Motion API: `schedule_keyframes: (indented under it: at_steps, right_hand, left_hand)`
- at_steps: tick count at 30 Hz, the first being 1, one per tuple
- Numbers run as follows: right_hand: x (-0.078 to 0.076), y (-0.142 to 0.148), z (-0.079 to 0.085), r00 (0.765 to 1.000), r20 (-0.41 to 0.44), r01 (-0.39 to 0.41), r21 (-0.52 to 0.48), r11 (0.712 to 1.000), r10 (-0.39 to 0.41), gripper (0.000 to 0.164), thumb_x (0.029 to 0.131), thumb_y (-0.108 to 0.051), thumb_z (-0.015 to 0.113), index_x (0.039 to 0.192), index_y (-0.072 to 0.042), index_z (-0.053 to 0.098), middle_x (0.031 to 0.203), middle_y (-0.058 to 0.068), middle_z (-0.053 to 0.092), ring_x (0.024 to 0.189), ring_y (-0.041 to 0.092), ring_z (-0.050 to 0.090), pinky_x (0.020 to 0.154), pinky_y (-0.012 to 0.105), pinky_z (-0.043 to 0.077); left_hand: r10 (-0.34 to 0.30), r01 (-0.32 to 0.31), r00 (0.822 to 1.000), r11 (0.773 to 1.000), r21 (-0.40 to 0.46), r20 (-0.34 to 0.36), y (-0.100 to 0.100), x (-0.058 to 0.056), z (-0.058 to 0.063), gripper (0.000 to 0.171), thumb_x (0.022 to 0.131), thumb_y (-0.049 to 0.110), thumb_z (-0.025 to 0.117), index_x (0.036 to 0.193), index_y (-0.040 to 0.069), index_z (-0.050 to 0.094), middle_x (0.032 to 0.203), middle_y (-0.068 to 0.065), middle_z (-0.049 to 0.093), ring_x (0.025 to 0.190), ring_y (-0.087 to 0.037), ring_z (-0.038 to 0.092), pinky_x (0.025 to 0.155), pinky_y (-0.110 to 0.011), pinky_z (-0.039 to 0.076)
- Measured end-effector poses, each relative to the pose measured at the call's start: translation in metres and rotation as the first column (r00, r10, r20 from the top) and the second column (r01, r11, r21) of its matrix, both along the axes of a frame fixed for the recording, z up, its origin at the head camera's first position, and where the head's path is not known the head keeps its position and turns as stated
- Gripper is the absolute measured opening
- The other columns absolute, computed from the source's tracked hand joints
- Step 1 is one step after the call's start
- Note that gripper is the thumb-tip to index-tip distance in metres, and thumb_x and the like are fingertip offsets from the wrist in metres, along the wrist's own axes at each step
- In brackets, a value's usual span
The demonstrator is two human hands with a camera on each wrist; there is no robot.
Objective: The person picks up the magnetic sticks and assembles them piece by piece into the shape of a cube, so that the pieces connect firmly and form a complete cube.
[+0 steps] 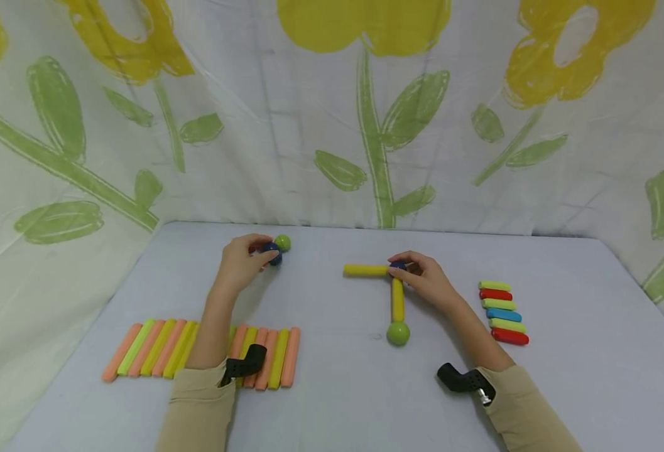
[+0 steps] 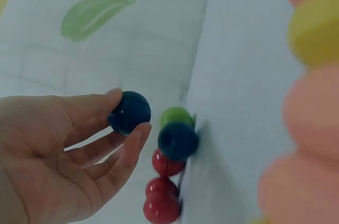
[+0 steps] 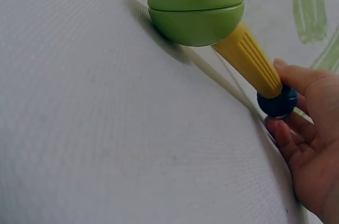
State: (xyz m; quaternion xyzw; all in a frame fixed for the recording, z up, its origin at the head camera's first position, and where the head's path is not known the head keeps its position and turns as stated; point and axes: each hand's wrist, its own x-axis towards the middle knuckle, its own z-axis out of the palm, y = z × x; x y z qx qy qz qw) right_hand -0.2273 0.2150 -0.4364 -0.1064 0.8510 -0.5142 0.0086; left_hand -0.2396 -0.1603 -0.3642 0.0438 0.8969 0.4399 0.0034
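Note:
At the back left of the table, my left hand (image 1: 241, 262) pinches a blue ball (image 2: 130, 113) between thumb and fingers. Another blue ball (image 2: 178, 141) lies close by, beside a green ball (image 1: 283, 243). Several red balls (image 2: 162, 207) show past them in the left wrist view, hidden by the hand in the head view. Right of centre, my right hand (image 1: 422, 276) grips a dark blue ball (image 3: 277, 101). Two yellow rods meet at that ball: one rod (image 1: 365, 270) points left, the other rod (image 1: 397, 300) runs toward me to a larger-looking green ball (image 1: 398, 333).
A row of pink, yellow and green rods (image 1: 277, 358) lies at the front left, partly under my left forearm. Short red, green and blue rods (image 1: 504, 314) are stacked in a column to the right of my right arm. A flower-printed curtain (image 1: 286, 138) hangs behind the table (image 1: 343, 402).

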Motion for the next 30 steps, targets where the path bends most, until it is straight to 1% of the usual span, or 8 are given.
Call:
schedule_keyframes:
  at_steps: [3, 6, 12, 15, 20, 23, 27, 30]
  right_hand:
    - [0.0, 0.001, 0.0, 1.0, 0.019, 0.004, -0.006, 1.0, -0.004, 0.031, 0.103, -0.019, 0.07, 0.129, -0.002, 0.07, 0.114, 0.016, 0.07, 0.087, 0.018, 0.058, 0.066, 0.024, 0.05]
    - [0.0, 0.001, 0.0, 1.0, 0.03, 0.003, -0.018, 1.0, -0.003, 0.031, 0.104, -0.019, 0.07, 0.13, -0.002, 0.069, 0.116, 0.016, 0.068, 0.087, 0.018, 0.058, 0.066, 0.024, 0.05]
    - [0.0, 0.001, 0.001, 0.999, 0.04, -0.009, -0.046, 0.999, 0.011, 0.033, 0.104, -0.019, 0.069, 0.132, -0.001, 0.067, 0.119, 0.017, 0.066, 0.089, 0.016, 0.058, 0.069, 0.024, 0.051]
    - [0.0, 0.002, 0.002, 0.999, 0.048, -0.012, -0.062, 0.998, 0.015, 0.034, 0.105, -0.019, 0.068, 0.133, 0.0, 0.067, 0.121, 0.018, 0.066, 0.09, 0.017, 0.058, 0.069, 0.024, 0.051]
    - [0.001, 0.002, 0.003, 0.998, 0.066, -0.012, -0.077, 0.997, 0.017, 0.036, 0.105, -0.02, 0.068, 0.135, 0.0, 0.066, 0.124, 0.019, 0.064, 0.092, 0.017, 0.059, 0.07, 0.024, 0.051]
    - [0.001, 0.002, 0.004, 0.997, 0.069, -0.014, -0.085, 0.996, 0.02, 0.037, 0.105, -0.02, 0.067, 0.136, 0.0, 0.065, 0.126, 0.019, 0.064, 0.093, 0.015, 0.06, 0.072, 0.023, 0.051]
    - [0.0, 0.003, 0.005, 0.997, 0.068, -0.015, -0.095, 0.995, 0.022, 0.037, 0.106, -0.02, 0.067, 0.137, 0.0, 0.064, 0.127, 0.019, 0.064, 0.093, 0.014, 0.06, 0.074, 0.023, 0.051]
    - [0.0, 0.003, 0.005, 0.997, 0.07, -0.015, -0.103, 0.995, 0.022, 0.038, 0.106, -0.02, 0.066, 0.137, 0.001, 0.063, 0.129, 0.02, 0.064, 0.092, 0.013, 0.059, 0.074, 0.023, 0.051]
  left_hand:
    - [-0.027, 0.026, 1.0, 0.997, 0.068, 0.016, 0.015, 0.002, 0.001, 0.04, 0.104, 0.013, 0.069, 0.138, -0.007, 0.063, 0.127, -0.029, 0.067, 0.097, -0.037, 0.073, 0.078, -0.024, 0.062]
    - [-0.03, 0.024, 0.999, 0.988, 0.154, 0.04, 0.03, 0.003, -0.002, 0.04, 0.104, 0.014, 0.069, 0.138, -0.006, 0.064, 0.128, -0.026, 0.068, 0.1, -0.039, 0.075, 0.083, -0.028, 0.063]
    - [-0.025, -0.002, 0.996, 0.955, 0.295, 0.09, 0.056, 0.004, -0.012, 0.041, 0.103, 0.012, 0.07, 0.14, -0.005, 0.062, 0.134, -0.024, 0.066, 0.101, -0.033, 0.077, 0.085, -0.023, 0.061]
    - [-0.047, 0.004, 0.992, 0.94, 0.341, 0.119, 0.067, 0.005, -0.015, 0.041, 0.103, 0.011, 0.069, 0.14, -0.005, 0.062, 0.135, -0.024, 0.065, 0.102, -0.031, 0.077, 0.087, -0.025, 0.062]
    - [-0.091, 0.017, 0.984, 0.9, 0.435, 0.151, 0.081, 0.009, -0.017, 0.04, 0.103, 0.005, 0.068, 0.14, -0.008, 0.061, 0.136, -0.026, 0.063, 0.106, -0.034, 0.075, 0.09, -0.031, 0.062]
    - [-0.097, 0.009, 0.982, 0.882, 0.471, 0.163, 0.085, 0.01, -0.018, 0.039, 0.102, 0.003, 0.068, 0.139, -0.008, 0.061, 0.134, -0.027, 0.061, 0.105, -0.034, 0.075, 0.09, -0.031, 0.062]
    - [-0.102, -0.001, 0.978, 0.871, 0.49, 0.183, 0.089, 0.01, -0.02, 0.039, 0.102, 0.002, 0.068, 0.139, -0.007, 0.061, 0.129, -0.026, 0.06, 0.101, -0.03, 0.076, 0.09, -0.033, 0.062]
    - [-0.118, 0.002, 0.973, 0.865, 0.502, 0.199, 0.092, 0.011, -0.021, 0.038, 0.102, 0.002, 0.068, 0.139, -0.006, 0.061, 0.13, -0.025, 0.06, 0.104, -0.031, 0.075, 0.093, -0.036, 0.061]
